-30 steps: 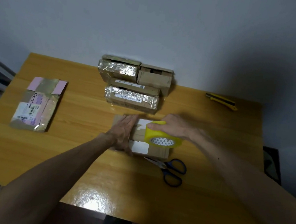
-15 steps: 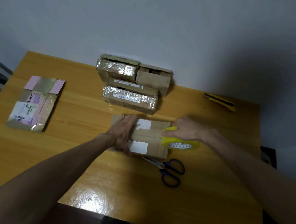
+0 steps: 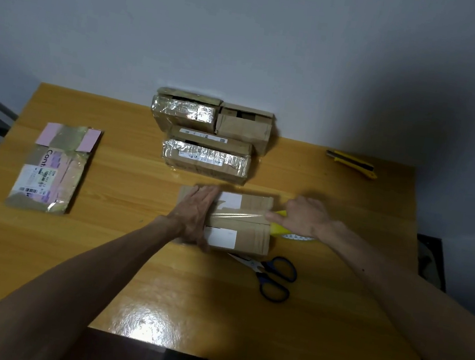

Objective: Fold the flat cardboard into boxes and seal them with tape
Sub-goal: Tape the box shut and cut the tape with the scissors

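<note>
Tape roll [image 3: 278,230] moved off box [image 3: 249,239] — R fingers [image 3: 275,216] grip it, L fingers [image 3: 210,195] flat.

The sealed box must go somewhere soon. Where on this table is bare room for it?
Bare wood lies between the flat cardboard and the left hand, and between the scissors and the near edge. Crowded: the centre, around the box, tape roll and stacked boxes.
</note>
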